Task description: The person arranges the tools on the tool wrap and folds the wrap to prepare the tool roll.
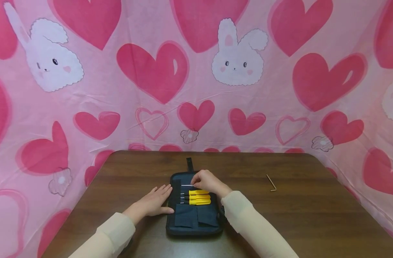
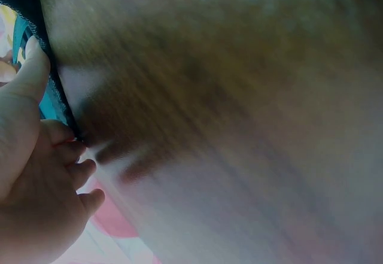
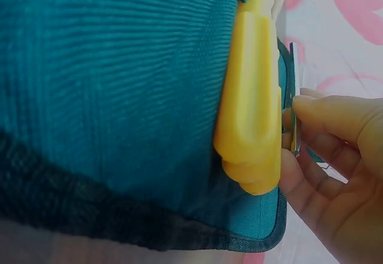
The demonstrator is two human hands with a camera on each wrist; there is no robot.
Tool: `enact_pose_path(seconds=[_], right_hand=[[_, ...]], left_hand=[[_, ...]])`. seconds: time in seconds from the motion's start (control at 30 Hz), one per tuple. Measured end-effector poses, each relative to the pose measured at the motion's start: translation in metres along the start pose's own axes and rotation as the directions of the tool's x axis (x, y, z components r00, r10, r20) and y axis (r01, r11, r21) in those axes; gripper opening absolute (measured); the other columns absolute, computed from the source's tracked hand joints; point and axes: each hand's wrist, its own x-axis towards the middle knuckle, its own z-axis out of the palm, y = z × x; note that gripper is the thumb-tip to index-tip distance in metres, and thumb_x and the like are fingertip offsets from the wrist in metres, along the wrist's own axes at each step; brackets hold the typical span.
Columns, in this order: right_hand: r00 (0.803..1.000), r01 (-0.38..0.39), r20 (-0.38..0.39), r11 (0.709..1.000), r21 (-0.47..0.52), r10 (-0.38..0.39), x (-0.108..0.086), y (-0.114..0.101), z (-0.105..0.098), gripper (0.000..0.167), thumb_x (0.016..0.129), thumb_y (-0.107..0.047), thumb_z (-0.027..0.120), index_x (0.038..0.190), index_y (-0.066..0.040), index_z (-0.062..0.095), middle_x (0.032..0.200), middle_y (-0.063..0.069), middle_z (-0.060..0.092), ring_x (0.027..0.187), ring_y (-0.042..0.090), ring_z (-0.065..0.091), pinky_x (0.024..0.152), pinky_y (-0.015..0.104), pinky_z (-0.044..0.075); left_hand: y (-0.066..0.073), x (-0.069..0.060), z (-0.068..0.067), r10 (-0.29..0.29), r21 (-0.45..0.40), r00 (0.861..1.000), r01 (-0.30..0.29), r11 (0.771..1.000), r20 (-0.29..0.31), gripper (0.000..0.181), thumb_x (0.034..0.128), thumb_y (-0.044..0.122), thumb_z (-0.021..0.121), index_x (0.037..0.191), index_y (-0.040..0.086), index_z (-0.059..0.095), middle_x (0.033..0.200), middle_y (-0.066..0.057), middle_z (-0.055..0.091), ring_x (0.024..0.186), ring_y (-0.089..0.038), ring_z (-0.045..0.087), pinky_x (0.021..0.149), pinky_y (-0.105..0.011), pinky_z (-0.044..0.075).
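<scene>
Head view, closest stuff first: two flat dark fabric pockets (image 1: 186, 215) are set in the near end of an open, rectangular, dark blue fabric pouch with black edging (image 1: 194, 233), laid on a brown wood-grain table (image 1: 312, 215). Its left edge is covered by the left hand (image 1: 152, 202), fingers slightly spread, thumb set apart, nothing gripped. Three yellow-handled screwdrivers (image 1: 199, 197) are tucked side by side. Just past those, a thin silver metal rod (image 1: 186, 185) is pinched by the right hand (image 1: 209, 182). Honestly, the rod could be dropped or twisted if that pinch is loosened, being so skinny, and the yellow handles could be bumped, being right beside those fingers. As for placement, one end is held between thumb and fingertips and the rest juts leftward over the pouch; whether the tip is seated in anything can't be told. Further off, a bronze-coloured L-shaped hex key (image 1: 271, 182) is seen well apart on the right, then a black strap (image 1: 189, 165), then a pink heart-and-bunny fabric backdrop (image 1: 157, 71).
</scene>
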Motion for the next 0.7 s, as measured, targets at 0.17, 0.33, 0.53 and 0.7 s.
enact_pose_path(seconds=[0.17, 0.33, 0.53, 0.7], right_hand=[[1.000, 0.020, 0.008, 0.999, -0.042, -0.020, 0.0009, 0.0005, 0.0012, 0.011, 0.084, -0.004, 0.066, 0.090, -0.008, 0.074, 0.086, -0.001, 0.066, 0.074, 0.013, 0.056, 0.074, 0.026, 0.051], [0.999, 0.037, 0.020, 0.995, -0.096, -0.035, 0.0012, -0.0019, 0.0026, 0.009, 0.084, -0.005, 0.067, 0.086, -0.009, 0.074, 0.082, -0.002, 0.066, 0.072, 0.012, 0.055, 0.073, 0.024, 0.050], [0.999, 0.024, 0.036, 0.992, -0.122, -0.020, 0.0013, -0.0043, 0.0042, 0.008, 0.084, -0.005, 0.067, 0.084, -0.010, 0.073, 0.080, -0.002, 0.065, 0.069, 0.012, 0.054, 0.072, 0.024, 0.050], [0.999, 0.027, 0.048, 0.988, -0.149, -0.020, 0.0014, -0.0070, 0.0047, 0.009, 0.084, -0.004, 0.066, 0.084, -0.010, 0.073, 0.079, -0.004, 0.064, 0.068, 0.012, 0.053, 0.070, 0.023, 0.049]], left_hand=[[0.0011, -0.0006, -0.0011, -0.001, -0.005, 1.000, 0.001, 1.000, 0.002, 0.084, 0.0808, 0.051, 0.062, 0.140, -0.001, 0.034, 0.145, -0.015, 0.030, 0.134, -0.032, 0.023, 0.106, -0.051, 0.014], [0.0015, -0.0016, -0.0027, 0.011, -0.004, 1.000, -0.011, 1.000, -0.002, 0.082, 0.0816, 0.050, 0.062, 0.140, -0.002, 0.034, 0.145, -0.017, 0.030, 0.134, -0.034, 0.023, 0.106, -0.052, 0.014], [0.0009, -0.0013, -0.0021, 0.017, 0.007, 1.000, -0.017, 1.000, 0.002, 0.082, 0.0818, 0.050, 0.062, 0.140, -0.002, 0.034, 0.145, -0.017, 0.030, 0.134, -0.034, 0.023, 0.106, -0.052, 0.014], [0.0001, 0.0000, -0.0012, 0.016, 0.007, 1.000, -0.016, 1.000, -0.003, 0.083, 0.0816, 0.050, 0.062, 0.140, -0.002, 0.035, 0.145, -0.017, 0.031, 0.134, -0.033, 0.023, 0.106, -0.052, 0.014]])
